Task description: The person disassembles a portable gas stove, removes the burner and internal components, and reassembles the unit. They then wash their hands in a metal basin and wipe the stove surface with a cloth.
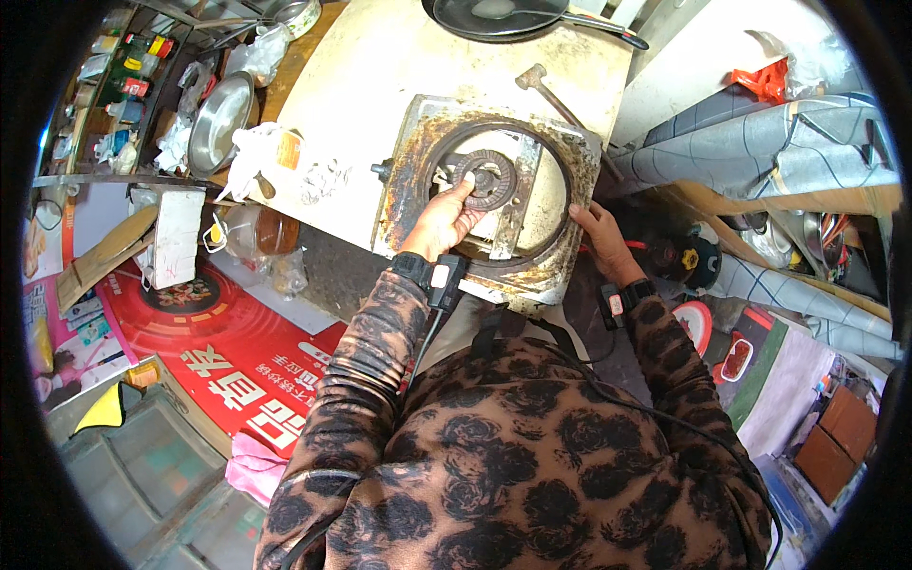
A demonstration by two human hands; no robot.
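A rusty, square gas stove with a large round opening lies at the near edge of the pale tabletop, partly over it. Inside the opening is a round, ridged burner head. My left hand reaches in from the left and is closed on this burner head, thumb on top, the other fingers mostly hidden underneath. On the stove's right edge, my right hand grips the rim with its thumb over the top; its remaining fingers are partly out of sight below. A hammer lies just behind the stove.
A black frying pan sits at the table's far edge. To the left are a metal basin, plastic bags and a shelf of bottles. Checked cloth hangs over a rack at right. A red printed sheet covers the floor at left.
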